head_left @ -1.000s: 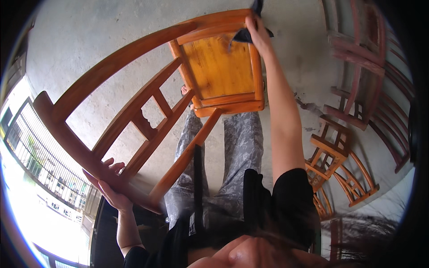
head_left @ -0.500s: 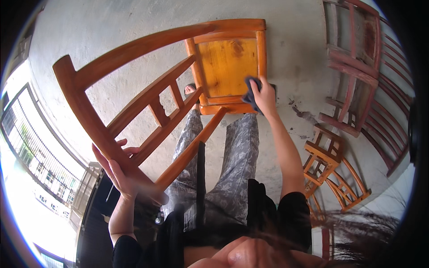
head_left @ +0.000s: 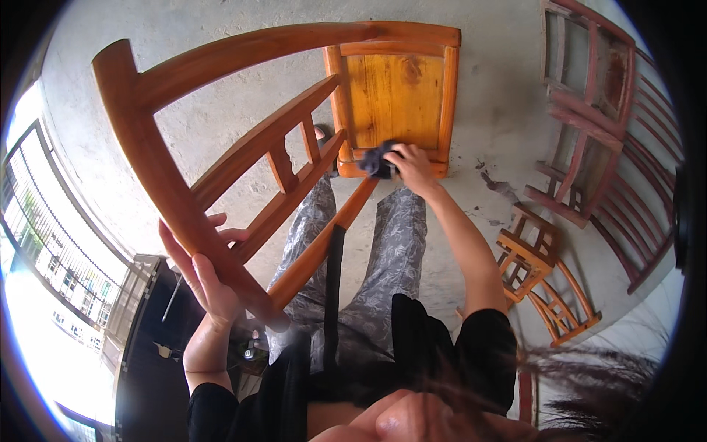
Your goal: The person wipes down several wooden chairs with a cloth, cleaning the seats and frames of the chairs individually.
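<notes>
Orange wood chair (head_left: 394, 96) stands on concrete floor (head_left: 221, 118); left hand (head_left: 202, 276), fingers curled, grips its top rail; right hand (head_left: 412, 166) presses one dark cloth (head_left: 377, 158) on the seat's near edge; three other chairs (head_left: 589, 110) stand right.

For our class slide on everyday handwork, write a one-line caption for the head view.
Left hand steadies an orange wooden chair by its top rail while the right hand presses a dark cloth onto its seat.
</notes>
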Tool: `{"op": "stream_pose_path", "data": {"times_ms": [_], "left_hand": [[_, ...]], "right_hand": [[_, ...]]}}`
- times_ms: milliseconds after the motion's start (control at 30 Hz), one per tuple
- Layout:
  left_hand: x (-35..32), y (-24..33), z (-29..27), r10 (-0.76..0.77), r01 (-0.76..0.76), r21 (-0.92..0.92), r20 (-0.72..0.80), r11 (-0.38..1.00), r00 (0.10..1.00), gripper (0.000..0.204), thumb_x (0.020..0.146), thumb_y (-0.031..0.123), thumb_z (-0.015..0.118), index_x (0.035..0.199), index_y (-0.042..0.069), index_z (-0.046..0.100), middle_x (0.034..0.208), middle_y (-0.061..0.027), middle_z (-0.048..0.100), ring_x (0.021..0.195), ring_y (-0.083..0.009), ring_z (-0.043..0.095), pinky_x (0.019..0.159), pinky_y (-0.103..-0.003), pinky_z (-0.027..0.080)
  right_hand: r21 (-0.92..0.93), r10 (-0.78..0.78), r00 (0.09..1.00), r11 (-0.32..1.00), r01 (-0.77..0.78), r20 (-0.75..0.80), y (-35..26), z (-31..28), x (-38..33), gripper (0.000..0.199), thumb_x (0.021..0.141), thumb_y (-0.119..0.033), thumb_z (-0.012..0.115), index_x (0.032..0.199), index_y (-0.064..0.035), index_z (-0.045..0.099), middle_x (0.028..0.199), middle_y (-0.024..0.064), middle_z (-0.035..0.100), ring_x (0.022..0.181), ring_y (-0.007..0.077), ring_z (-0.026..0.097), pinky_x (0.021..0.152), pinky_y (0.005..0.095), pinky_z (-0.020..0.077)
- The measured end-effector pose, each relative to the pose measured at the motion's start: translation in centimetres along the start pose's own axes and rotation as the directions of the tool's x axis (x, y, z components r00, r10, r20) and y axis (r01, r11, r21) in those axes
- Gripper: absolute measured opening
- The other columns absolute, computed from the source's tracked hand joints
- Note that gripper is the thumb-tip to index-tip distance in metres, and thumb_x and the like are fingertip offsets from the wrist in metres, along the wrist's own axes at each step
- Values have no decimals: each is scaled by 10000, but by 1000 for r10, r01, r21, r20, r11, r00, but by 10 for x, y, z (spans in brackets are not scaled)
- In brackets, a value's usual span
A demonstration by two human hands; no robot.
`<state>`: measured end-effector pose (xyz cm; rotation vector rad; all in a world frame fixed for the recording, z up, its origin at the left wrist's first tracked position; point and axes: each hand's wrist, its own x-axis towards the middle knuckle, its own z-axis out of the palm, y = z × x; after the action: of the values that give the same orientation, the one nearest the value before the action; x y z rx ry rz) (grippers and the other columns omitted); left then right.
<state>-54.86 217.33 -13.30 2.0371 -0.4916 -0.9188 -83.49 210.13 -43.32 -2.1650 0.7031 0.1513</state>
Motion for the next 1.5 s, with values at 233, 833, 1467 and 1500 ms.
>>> {"op": "stream_pose_path", "data": {"times_ms": [233, 833, 1467, 1500], "left_hand": [[2, 5, 4, -14, 19, -109, 44, 994, 999, 665, 906, 415, 367, 1393, 183, -22, 1083, -188, 476, 819, -216, 590, 628, -302, 492], [0, -1, 6, 46, -46, 14, -20, 999, 999, 606, 925, 356, 330, 1390, 126, 16, 1044, -187, 516, 781, -241, 615, 705, -347, 495], [-2, 5, 11, 96, -19, 410, -166, 912, 981, 528, 930, 410, 288, 1319, 60, 224, 989, -150, 565, 785, -198, 602, 674, -295, 495], [-2, 5, 13, 110, -29, 439, -160, 898, 981, 527, 929, 415, 280, 1315, 59, 231, 982, -148, 565, 768, -195, 605, 667, -295, 499]], "right_hand": [[476, 298, 954, 844, -247, -33, -5, -3, 28, 286, 643, 86, 549, 889, -45, 617, 900, 92, 609, 918, 260, 521, 775, 394, 420], [-95, 385, 918, 921, -377, 96, 27, -32, -42, 183, 735, -79, 544, 845, -154, 671, 923, 27, 569, 957, 282, 461, 735, 416, 425], [456, 614, 569, 788, -412, -547, 68, -41, -69, 346, 644, 88, 490, 959, -40, 553, 967, 149, 488, 877, 347, 463, 776, 440, 366], [496, 677, 571, 733, -466, -464, 56, -16, -72, 411, 637, 79, 510, 1030, -43, 512, 973, 168, 467, 879, 367, 445, 773, 455, 355]]}}
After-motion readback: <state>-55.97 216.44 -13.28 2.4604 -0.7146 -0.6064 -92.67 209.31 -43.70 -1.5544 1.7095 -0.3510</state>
